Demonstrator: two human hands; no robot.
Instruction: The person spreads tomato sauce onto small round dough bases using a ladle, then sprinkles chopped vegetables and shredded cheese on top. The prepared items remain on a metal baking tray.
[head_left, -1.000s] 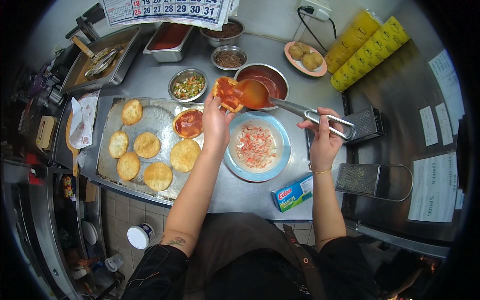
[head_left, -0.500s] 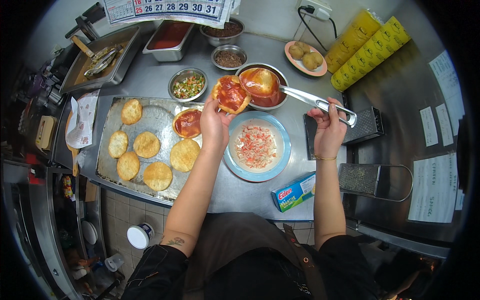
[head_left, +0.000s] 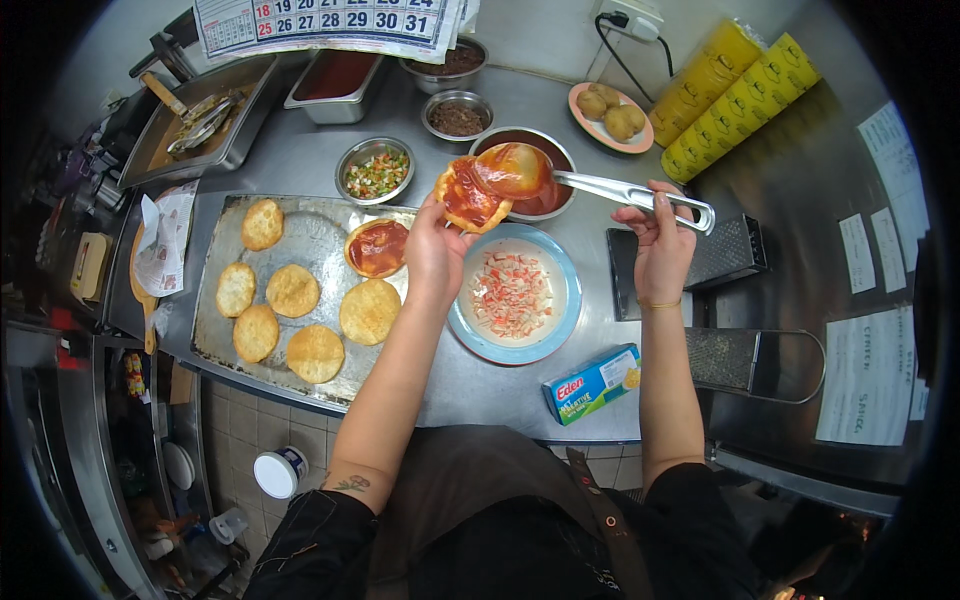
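While the left hand (head_left: 432,245) holds a sauced bread round (head_left: 468,196) up over the counter (head_left: 300,160), the right hand (head_left: 660,235) grips a metal ladle (head_left: 600,186) whose bowl (red with sauce) rests on it. Just beyond sits the sauce bowl (head_left: 545,195), and a tray (head_left: 310,240) of plain rounds lies left.

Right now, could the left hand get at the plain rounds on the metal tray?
Probably not freely: the left hand already holds a sauced round over the blue plate. The plain rounds lie uncovered on the tray just beside that arm, so nothing else blocks them.
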